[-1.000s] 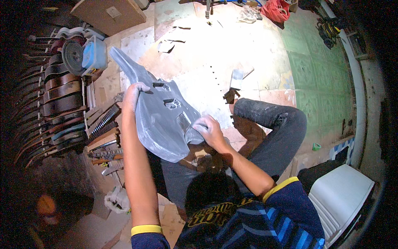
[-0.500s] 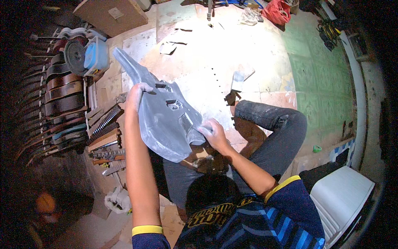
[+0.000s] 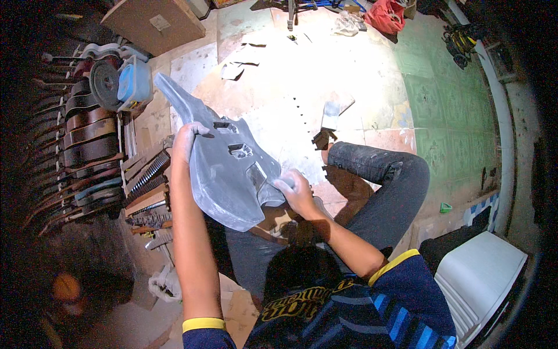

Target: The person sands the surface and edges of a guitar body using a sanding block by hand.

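Observation:
A grey, dust-coated electric guitar body with attached neck (image 3: 224, 171) lies slanted above my lap, its neck pointing up-left; it has several cut-out cavities. My left hand (image 3: 189, 139) grips its left edge near the upper part, thumb over the face. At the lower right edge, my right hand (image 3: 293, 189) is closed with fingers pressed against the contour; whatever it may hold is hidden. Beyond it, near my bare foot, a pale rectangular piece (image 3: 332, 113) rests on the floor by dark scraps (image 3: 322, 138).
At left are stacked guitar bodies (image 3: 87, 134), several necks (image 3: 148, 180) and a lidded plastic container (image 3: 131, 87). A brown board (image 3: 139, 20), red bag (image 3: 383, 14) and cables (image 3: 462, 43) line the far side. A white appliance (image 3: 476, 285) stands at lower right; a tiled floor (image 3: 442, 104) surrounds me.
The guitar and my left hand have shifted slightly downward in view. My right hand has moved a little down and right along the edge, still closed.

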`<state>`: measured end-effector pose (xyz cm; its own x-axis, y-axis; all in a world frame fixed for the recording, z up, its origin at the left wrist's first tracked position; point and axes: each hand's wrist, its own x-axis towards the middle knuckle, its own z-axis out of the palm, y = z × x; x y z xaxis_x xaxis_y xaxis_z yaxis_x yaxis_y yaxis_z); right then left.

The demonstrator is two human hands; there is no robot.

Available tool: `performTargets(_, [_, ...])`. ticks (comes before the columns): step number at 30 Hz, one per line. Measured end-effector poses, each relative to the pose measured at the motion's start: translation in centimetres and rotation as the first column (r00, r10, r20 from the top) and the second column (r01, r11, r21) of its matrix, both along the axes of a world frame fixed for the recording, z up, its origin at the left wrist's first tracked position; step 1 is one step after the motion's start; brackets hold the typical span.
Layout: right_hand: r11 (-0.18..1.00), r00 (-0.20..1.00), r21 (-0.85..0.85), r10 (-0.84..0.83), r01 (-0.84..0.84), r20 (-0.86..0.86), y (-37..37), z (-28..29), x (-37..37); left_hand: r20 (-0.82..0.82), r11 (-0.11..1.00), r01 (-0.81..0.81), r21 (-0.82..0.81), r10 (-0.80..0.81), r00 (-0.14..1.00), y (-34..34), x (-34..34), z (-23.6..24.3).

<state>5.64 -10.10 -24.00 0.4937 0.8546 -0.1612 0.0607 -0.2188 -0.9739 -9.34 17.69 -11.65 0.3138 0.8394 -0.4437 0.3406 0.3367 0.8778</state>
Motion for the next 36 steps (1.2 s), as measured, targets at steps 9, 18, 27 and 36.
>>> performTargets(9, [0.999, 0.993, -0.026, -0.036, 0.033, -0.114, 1.2, -0.2, 0.2, -0.001, 0.994, 0.106, 0.007, -0.106, 0.994, 1.7, -1.4, -3.5])
performTargets(18, [0.997, 0.949, -0.027, -0.071, 0.066, -0.307, 2.4, 0.5, 0.0, -0.020, 0.994, -0.007, -0.110, 0.005, 1.000, -0.7, 0.5, 0.1])
performTargets(27, [0.998, 0.932, -0.050, -0.052, 0.037, -0.358, 2.1, -0.7, 0.2, 0.008, 0.925, -0.077, -0.373, 0.086, 0.996, -0.9, 1.9, 1.2])
performTargets(36, [1.000, 0.960, -0.030, -0.002, -0.006, -0.282, 1.2, -0.3, -0.5, -0.081, 0.961, -0.067, -0.268, 0.047, 0.996, -0.5, 0.1, 0.9])
